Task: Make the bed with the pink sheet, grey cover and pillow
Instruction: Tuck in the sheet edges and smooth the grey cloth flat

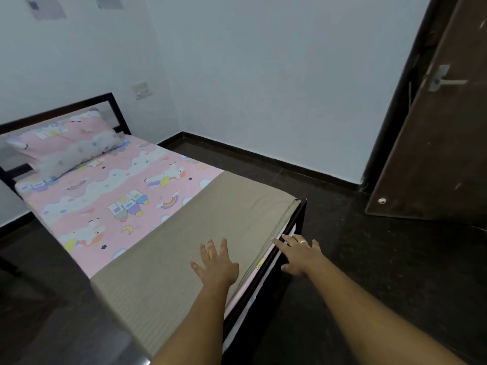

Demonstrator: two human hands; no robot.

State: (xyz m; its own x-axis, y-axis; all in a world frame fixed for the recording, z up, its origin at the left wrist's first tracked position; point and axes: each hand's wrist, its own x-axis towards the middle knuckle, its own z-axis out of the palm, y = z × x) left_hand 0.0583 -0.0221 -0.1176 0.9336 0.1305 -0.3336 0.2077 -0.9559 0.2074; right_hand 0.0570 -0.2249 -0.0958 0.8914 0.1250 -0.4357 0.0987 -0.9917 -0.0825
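Seemingly smoothing, the left hand (214, 264) lies flat, fingers spread, on the folded grey cover (200, 227) across the bed's foot. The right hand (300, 255), fingers straight, touches the cover's edge at the bed frame (266, 275), likely squaring it. The pink sheet (118, 196) and pillow (68, 146) lie beyond.

Pink sheet (110, 196) spread flat — grey cover (200, 233) across foot, pillow (66, 146) at head.

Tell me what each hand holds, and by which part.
Nothing is held. The left hand lies flat on the grey cover, fingers spread; the right hand touches the cover's edge with straight fingers, by the foot rail.
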